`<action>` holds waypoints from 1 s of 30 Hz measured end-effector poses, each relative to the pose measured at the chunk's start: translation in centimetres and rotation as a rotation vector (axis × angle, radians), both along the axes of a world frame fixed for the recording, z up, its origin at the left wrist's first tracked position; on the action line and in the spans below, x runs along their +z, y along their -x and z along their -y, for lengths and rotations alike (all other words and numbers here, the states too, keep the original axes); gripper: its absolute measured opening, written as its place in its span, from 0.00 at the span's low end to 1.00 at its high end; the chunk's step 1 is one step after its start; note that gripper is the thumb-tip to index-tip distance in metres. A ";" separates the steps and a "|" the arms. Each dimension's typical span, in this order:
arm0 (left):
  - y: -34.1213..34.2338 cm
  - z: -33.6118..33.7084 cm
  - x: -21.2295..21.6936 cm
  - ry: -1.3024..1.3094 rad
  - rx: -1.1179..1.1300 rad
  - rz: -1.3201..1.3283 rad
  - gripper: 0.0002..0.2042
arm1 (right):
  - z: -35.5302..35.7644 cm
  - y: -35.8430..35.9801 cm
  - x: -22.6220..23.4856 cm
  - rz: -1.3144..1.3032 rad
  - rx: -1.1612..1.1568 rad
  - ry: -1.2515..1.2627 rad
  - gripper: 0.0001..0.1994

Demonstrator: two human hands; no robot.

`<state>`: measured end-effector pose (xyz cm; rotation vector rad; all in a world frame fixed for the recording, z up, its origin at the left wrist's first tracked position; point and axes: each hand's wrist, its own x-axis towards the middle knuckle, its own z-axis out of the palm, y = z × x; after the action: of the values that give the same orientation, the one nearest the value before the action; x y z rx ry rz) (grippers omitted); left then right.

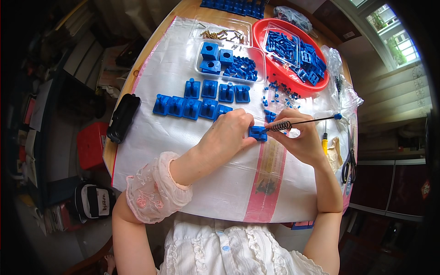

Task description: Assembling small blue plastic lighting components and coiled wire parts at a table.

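From the head view, both hands work close together over a shiny white sheet point(151, 144) with a pink stripe. The left hand point(231, 130) pinches a small blue piece point(258, 133) between thumb and finger. The piece sits in front of the person, between the two hands. It is hard, smooth plastic with a boxy shape. The right hand point(295, 137) curls its fingers around a curly dark spring point(281, 126) on a long, thin rod point(316, 120). The near end of the spring meets the blue piece. The rod's other end pokes out past the right hand and wears a blue knob point(338, 116).

Just beyond the left hand stand two rows of blue blocks point(192, 88), with flat bottoms and bits sticking up. Past them is a clear tub point(231, 81) with boxy blue cubes point(209, 50) that have round holes, and lots of little blue bits point(240, 68). Farther off, gold-coloured metal screws point(220, 35) lie in a see-through tray.

Beyond the right hand is a round red basin point(259, 34) full of blue plastic parts. To that hand's right are a yellow-handled tool point(325, 145) and scissors point(349, 168) with black loops. Far left of the left hand is a long, shiny black case point(123, 118).
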<state>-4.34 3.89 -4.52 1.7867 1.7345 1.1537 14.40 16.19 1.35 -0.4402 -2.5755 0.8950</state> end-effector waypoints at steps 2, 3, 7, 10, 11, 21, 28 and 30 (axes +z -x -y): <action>0.0 0.0 0.1 0.006 0.000 0.005 0.17 | 0.0 0.0 0.0 0.000 -0.008 0.013 0.10; 0.0 0.0 0.2 0.009 0.000 0.010 0.17 | 0.1 0.1 0.1 0.000 -0.018 0.026 0.09; 0.0 0.1 0.2 0.021 -0.006 0.019 0.17 | 0.2 0.1 -0.1 -0.002 -0.034 0.038 0.07; 0.0 0.1 0.2 0.028 0.003 0.010 0.17 | 0.2 0.2 0.0 -0.003 -0.027 0.033 0.07; 0.0 0.1 0.2 0.028 0.001 0.014 0.17 | 0.2 0.2 0.0 -0.003 -0.029 0.034 0.07; 0.0 0.1 0.2 0.021 0.001 0.010 0.17 | 0.2 0.2 0.0 -0.013 -0.029 0.048 0.08; 0.0 0.0 -0.2 0.001 -0.006 -0.001 0.18 | 0.2 0.3 0.0 -0.026 -0.022 0.015 0.09; 0.1 0.0 -0.2 -0.002 -0.005 -0.003 0.18 | 0.3 0.3 0.1 -0.028 -0.019 0.011 0.09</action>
<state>-4.39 3.86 -4.72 1.7941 1.7299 1.1512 14.13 15.90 1.41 -0.4511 -2.5381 0.9028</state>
